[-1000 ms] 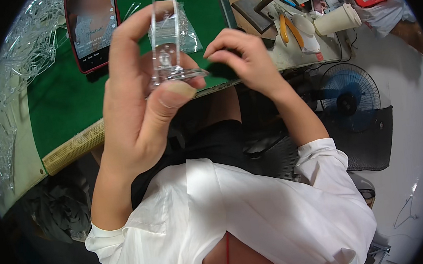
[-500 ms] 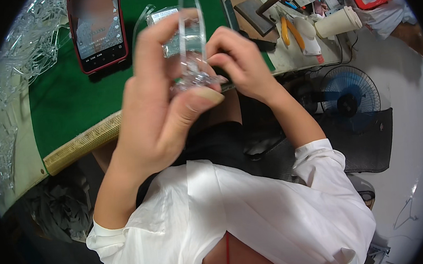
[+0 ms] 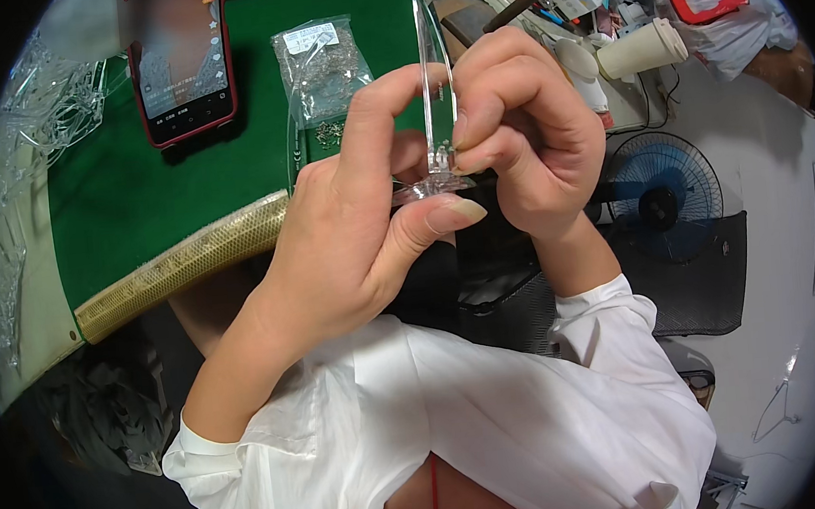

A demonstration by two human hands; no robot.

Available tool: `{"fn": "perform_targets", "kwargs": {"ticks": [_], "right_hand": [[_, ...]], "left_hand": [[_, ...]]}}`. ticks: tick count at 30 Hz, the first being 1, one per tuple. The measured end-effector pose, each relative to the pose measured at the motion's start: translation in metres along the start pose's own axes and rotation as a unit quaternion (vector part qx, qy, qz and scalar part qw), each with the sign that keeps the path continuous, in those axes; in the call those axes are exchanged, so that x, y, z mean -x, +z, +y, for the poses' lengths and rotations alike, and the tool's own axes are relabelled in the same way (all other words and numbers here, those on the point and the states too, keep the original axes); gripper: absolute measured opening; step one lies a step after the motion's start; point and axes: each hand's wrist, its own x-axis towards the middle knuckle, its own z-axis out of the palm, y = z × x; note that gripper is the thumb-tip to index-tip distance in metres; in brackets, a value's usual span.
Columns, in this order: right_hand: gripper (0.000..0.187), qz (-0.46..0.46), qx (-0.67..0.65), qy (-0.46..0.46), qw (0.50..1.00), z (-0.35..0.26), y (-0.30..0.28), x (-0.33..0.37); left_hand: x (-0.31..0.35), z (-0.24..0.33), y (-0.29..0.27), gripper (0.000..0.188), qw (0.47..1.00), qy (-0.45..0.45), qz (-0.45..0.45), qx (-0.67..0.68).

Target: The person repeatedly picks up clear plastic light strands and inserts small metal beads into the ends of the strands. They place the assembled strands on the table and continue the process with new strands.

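My left hand [image 3: 355, 201] is closed around a clear plastic eyeglass frame [image 3: 426, 189], its thumb pressing along the near side. A long clear temple [image 3: 425, 81] stands up from the frame, pointing away from me. My right hand [image 3: 532, 130] is closed in a pinch beside the small hinge at the temple's base; what lies between its fingertips is too small to make out. Beyond my hands, a clear plastic bag [image 3: 321, 70] with a white label holds many tiny metal pieces. A small heap of tiny metal parts [image 3: 329, 134] lies just below it on the green mat [image 3: 163, 192].
A phone in a red case [image 3: 184, 71] stands at the far left, next to piled clear plastic frames [image 3: 52, 110]. A gold strip [image 3: 179, 268] edges the table. At the right are a white paper cup [image 3: 640, 50], cluttered tools and a blue fan [image 3: 666, 196].
Both hands have moved to the right with the eyeglass frame. My right fingers have come up against the temple's base. The bag and small metal parts are now uncovered.
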Motion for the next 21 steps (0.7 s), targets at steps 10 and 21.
{"fn": "perform_targets", "kwargs": {"ticks": [10,21], "right_hand": [[0.014,0.054,0.017,0.046,0.997,0.001,-0.001,0.009],[0.015,0.077,-0.177,0.207,0.959,0.014,-0.045,0.003]], "left_hand": [[-0.002,-0.001,0.003,0.076,1.0,0.015,0.018,0.006],[-0.064,-0.007,0.008,0.024,0.876,0.153,0.032,-0.456]]}}
